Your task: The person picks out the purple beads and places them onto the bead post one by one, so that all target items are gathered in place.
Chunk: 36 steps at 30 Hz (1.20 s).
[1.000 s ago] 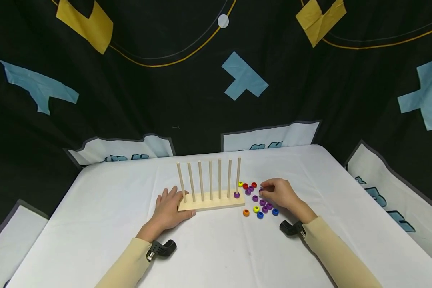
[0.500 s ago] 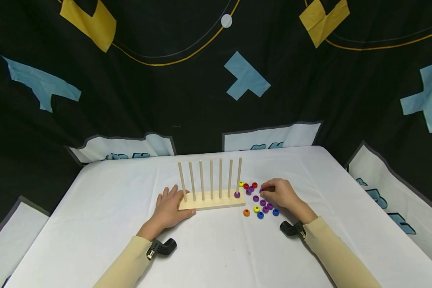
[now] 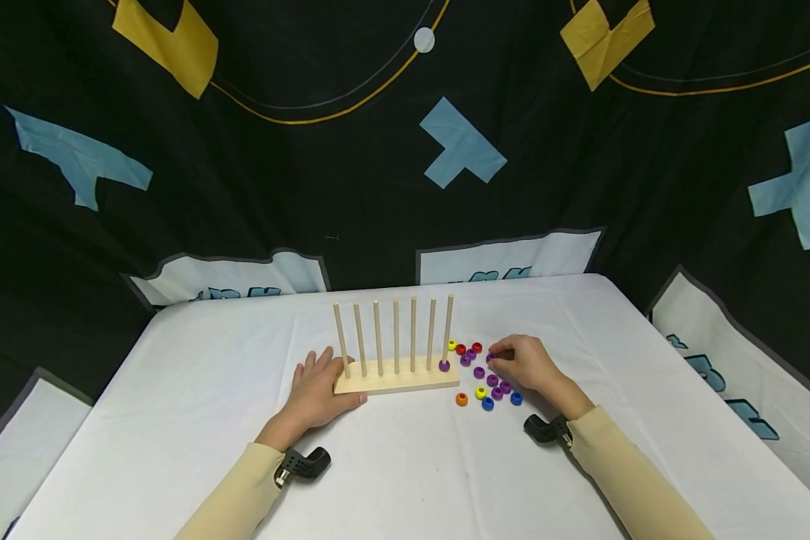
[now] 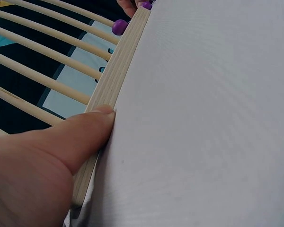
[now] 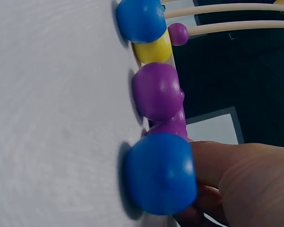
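Note:
My left hand point(image 3: 316, 394) grips the left end of a pale wooden peg rack point(image 3: 394, 382), whose several thin pegs stand upright. In the left wrist view the thumb point(image 4: 83, 135) presses along the rack's front edge; the other fingers are out of sight there. One purple bead point(image 3: 444, 366) sits at the foot of the rightmost peg. To the right of the rack, my right hand point(image 3: 526, 364) pinches a purple bead point(image 3: 490, 358) between thumb and fingertips, low over the table. Most of that bead is covered by the fingers.
Loose beads lie between rack and right hand: several purple, two red ones point(image 3: 477, 348), yellow ones point(image 3: 481, 393), an orange bead point(image 3: 462, 400) and blue ones point(image 3: 516, 399). A white cloth covers the table point(image 3: 405, 472). Behind it hangs a dark curtain point(image 3: 277, 187).

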Each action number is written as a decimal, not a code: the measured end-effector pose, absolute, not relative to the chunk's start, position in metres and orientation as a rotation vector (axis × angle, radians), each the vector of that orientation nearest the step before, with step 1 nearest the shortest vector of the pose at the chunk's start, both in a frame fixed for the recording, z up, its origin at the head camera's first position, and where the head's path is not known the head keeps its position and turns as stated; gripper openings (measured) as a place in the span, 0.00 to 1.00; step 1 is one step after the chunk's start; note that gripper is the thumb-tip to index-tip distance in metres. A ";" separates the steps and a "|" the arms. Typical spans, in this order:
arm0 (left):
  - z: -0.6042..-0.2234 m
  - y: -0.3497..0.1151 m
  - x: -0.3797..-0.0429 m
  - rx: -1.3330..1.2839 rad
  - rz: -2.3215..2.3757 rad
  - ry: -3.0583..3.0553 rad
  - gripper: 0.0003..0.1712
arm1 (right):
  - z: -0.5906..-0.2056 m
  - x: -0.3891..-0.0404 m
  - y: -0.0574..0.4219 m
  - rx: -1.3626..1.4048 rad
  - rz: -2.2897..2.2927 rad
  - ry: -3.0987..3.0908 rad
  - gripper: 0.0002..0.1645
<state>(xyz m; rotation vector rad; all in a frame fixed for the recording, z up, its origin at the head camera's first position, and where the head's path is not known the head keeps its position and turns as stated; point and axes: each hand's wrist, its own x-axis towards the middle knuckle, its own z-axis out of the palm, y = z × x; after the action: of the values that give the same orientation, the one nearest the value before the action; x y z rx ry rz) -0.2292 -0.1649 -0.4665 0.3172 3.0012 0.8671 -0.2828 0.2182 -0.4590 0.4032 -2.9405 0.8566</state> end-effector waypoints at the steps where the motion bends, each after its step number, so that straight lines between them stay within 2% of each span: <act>1: -0.466 -0.165 -0.229 0.317 0.868 3.002 0.42 | -0.459 -0.283 0.218 0.406 0.856 -2.940 0.14; 16: -0.466 -0.164 -0.231 0.317 0.862 3.002 0.41 | -0.439 -0.284 0.230 0.379 0.938 -2.898 0.16; 36: -0.466 -0.166 -0.228 0.323 0.873 3.006 0.42 | -0.387 -0.264 0.220 0.409 0.975 -2.773 0.18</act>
<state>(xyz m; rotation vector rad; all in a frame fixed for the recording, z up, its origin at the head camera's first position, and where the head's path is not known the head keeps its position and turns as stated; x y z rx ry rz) -0.2284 -0.1655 -0.4665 0.3230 3.0062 0.8729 -0.2644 0.2198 -0.3871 0.4092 -2.7733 0.9753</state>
